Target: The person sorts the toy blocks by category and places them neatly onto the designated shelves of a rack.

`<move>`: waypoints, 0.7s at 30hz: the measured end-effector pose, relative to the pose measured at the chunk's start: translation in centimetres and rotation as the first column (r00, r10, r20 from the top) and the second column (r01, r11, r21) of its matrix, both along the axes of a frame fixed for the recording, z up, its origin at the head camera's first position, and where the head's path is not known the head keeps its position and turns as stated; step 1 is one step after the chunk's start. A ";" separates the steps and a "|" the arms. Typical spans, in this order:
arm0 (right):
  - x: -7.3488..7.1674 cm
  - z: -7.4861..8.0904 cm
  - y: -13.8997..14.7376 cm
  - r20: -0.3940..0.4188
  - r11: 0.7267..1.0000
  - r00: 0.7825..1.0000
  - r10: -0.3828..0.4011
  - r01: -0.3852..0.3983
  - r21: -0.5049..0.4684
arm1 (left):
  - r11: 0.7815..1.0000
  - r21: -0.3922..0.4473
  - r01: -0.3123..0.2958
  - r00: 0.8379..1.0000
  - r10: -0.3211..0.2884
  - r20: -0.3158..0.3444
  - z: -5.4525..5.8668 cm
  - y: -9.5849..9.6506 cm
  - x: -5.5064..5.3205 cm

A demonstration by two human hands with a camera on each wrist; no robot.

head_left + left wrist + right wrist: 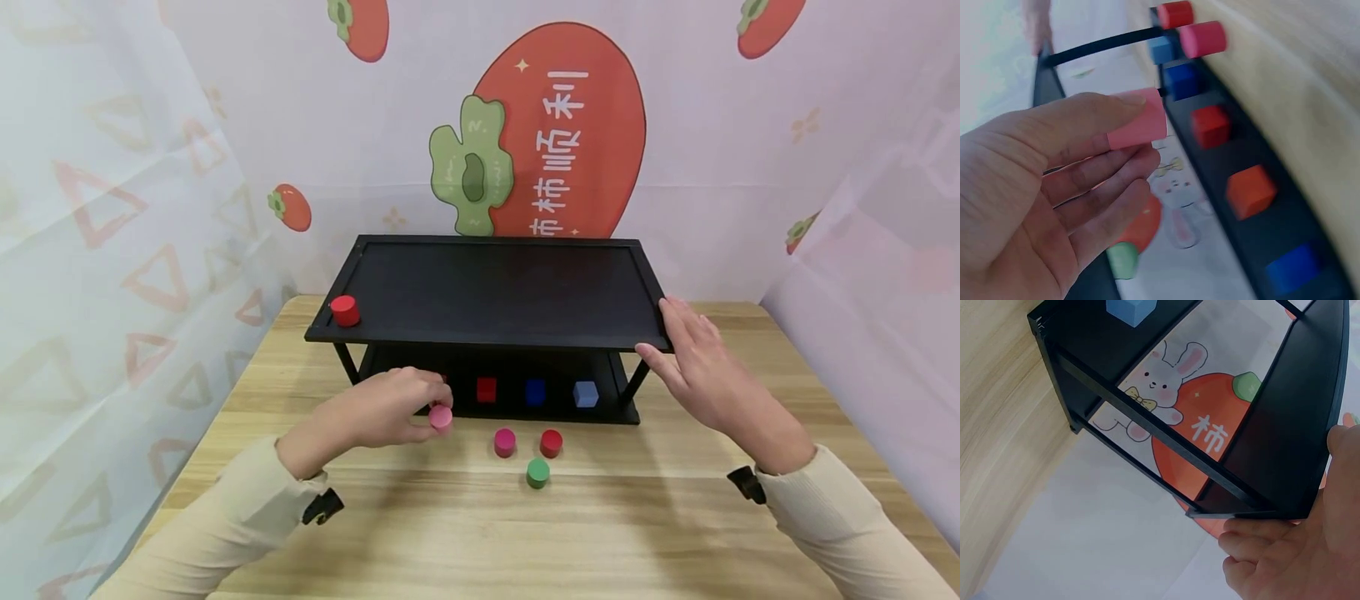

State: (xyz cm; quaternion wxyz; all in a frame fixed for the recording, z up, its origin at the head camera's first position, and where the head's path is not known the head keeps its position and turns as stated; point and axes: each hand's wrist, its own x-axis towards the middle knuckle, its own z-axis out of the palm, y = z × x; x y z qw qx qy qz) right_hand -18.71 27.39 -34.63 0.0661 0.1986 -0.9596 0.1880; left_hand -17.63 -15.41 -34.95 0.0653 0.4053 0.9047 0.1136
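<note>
My left hand pinches a light pink cylinder between thumb and fingers, just in front of the lower board of a black two-tier shelf. My right hand rests at the shelf's front right corner. Its thumb touches the front edge and its fairly straight fingers lie against the right end. On the top board's left front corner stands a red cylinder. Before the shelf, on the wooden table, are a magenta cylinder, another red cylinder and a green cylinder.
Along the lower board sits a row of cubes, among them a red cube, a dark blue cube, a light blue cube and an orange cube. Thin black posts join the tiers. A printed cloth hangs behind and at both sides.
</note>
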 end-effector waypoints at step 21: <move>0.1 0.1 -0.1 0.009 1.000 1.000 -0.003 0.003 0.014 | 0.998 0.019 0.052 0.986 -0.049 -0.157 11.7 -3.0 -2.9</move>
